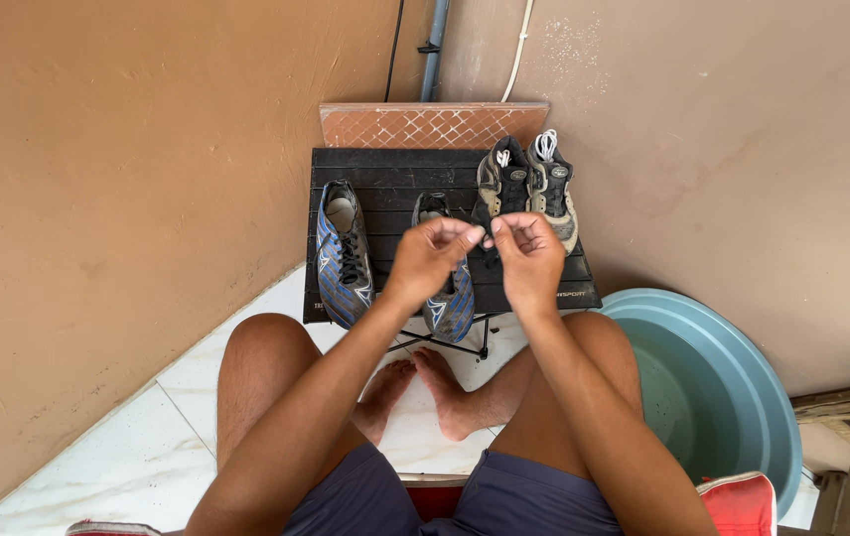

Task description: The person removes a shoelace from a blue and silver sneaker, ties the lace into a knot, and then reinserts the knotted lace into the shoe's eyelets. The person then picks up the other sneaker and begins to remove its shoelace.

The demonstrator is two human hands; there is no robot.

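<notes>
The blue shoe (pixel 450 298) lies on the black desk (pixel 584 288) directly under your hands, long axis going away from you, toe twd you. Your left hand (pixel 432 256) and right hand (pixel 527 256) are both pinched above it, fingertips nearly touching; what they hold is too small to tell, maybe lace. Left hand is nearer. Count: 2 blue shoes, 2 dark shoes (pixel 527 184), 1 basin (pixel 743 367).

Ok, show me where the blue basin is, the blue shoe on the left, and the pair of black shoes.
Blue basin (pixel 733 397), head view, on its inner wall.
Blue shoe on the left (pixel 343 260), head view, on its laces.
Pair of black shoes (pixel 527 184), head view, where the two shoes meet.
</notes>
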